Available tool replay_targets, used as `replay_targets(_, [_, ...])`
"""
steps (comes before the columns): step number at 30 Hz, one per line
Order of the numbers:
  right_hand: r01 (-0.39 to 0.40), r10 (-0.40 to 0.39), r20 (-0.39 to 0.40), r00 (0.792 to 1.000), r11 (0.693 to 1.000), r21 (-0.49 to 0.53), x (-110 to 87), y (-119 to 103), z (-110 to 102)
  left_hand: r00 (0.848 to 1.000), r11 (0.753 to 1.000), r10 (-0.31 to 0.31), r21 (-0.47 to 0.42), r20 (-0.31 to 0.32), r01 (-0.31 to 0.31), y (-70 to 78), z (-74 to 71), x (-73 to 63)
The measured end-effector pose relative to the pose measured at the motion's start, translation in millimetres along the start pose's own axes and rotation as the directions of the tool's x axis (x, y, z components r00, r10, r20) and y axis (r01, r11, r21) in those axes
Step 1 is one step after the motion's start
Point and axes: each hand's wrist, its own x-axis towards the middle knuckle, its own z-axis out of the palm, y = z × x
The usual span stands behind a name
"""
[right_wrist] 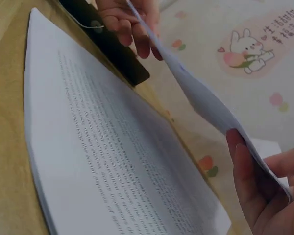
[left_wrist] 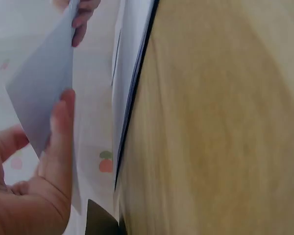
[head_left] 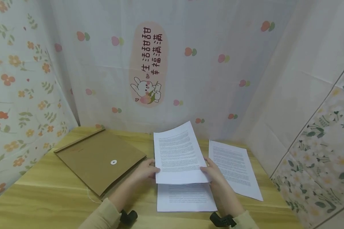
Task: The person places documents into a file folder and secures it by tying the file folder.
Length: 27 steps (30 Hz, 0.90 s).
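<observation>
A thin set of printed sheets (head_left: 177, 156) is held up in front of me, raised off the table. My left hand (head_left: 146, 170) pinches its left edge, thumb on the printed face and fingers behind. On the opposite edge my right hand (head_left: 213, 171) pinches it the same way, as the right wrist view shows with the right thumb and fingers (right_wrist: 242, 181) on either side of the paper. Beneath lies a thicker stack of printed paper (head_left: 186, 198) on the table, partly hidden by the held sheets.
A brown document envelope (head_left: 100, 159) with a white button and string lies at the left. Another pile of printed pages (head_left: 235, 168) lies at the right, slightly turned. The wood-grain table (head_left: 46, 197) meets patterned curtains (head_left: 212, 79) behind and at both sides.
</observation>
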Motion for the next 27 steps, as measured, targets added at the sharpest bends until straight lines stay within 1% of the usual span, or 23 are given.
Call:
replay_targets(3, [0.021,-0.024,0.067,0.997,0.999,0.049,-1.4,-1.4,-5.9,1.0,0.998,-0.02,-0.064,0.015,0.021,0.2,-5.4,0.1])
replay_targets(6, [0.042,-0.057,0.165,0.985,0.995,0.096,-2.5,-2.5,-11.9,0.999,0.991,-0.035,-0.131,-0.009,0.033,0.1,-12.2,2.7])
replay_targets(9, [0.026,-0.062,0.261,0.963,0.99,0.139,-3.5,-4.2,-16.9,0.998,0.98,-0.03,-0.197,-0.06,0.018,1.5,-20.9,6.4])
replay_targets(12, [-0.014,-0.033,0.321,0.947,0.99,0.142,-4.5,-5.7,-22.3,0.994,0.966,-0.006,-0.257,-0.107,-0.022,2.9,-30.7,8.4])
replay_targets(15, [-0.036,-0.008,0.365,0.931,0.993,0.114,-5.8,-6.2,-28.4,0.995,0.948,0.015,-0.315,-0.101,-0.046,4.4,-38.9,8.0])
replay_targets(17, [-0.037,0.0,0.385,0.923,0.995,0.089,-6.5,-6.0,-31.8,0.996,0.941,0.027,-0.333,-0.085,-0.054,5.0,-42.5,7.3])
replay_targets(19, [-0.028,-0.008,0.4,0.917,0.996,0.085,-6.4,-5.8,-33.9,0.996,0.937,0.035,-0.345,-0.079,-0.06,5.7,-44.7,6.0])
replay_targets(21, [-0.027,-0.017,0.393,0.919,0.994,0.108,-5.9,-5.1,-34.8,0.994,0.927,0.034,-0.368,-0.102,-0.07,7.1,-45.4,5.2])
replay_targets(22, [-0.032,-0.02,0.382,0.924,0.991,0.131,-5.8,-4.4,-34.8,0.992,0.921,0.032,-0.382,-0.122,-0.076,7.8,-45.4,4.7])
replay_targets(24, [-0.047,-0.032,0.358,0.933,0.977,0.208,-5.5,-3.3,-34.2,0.986,0.91,0.026,-0.406,-0.162,-0.091,9.5,-44.7,3.7])
replay_targets(27, [-0.09,-0.023,0.306,0.952,0.932,0.35,-6.2,-2.1,-29.6,0.975,0.901,0.002,-0.422,-0.222,-0.098,11.9,-42.4,3.5])
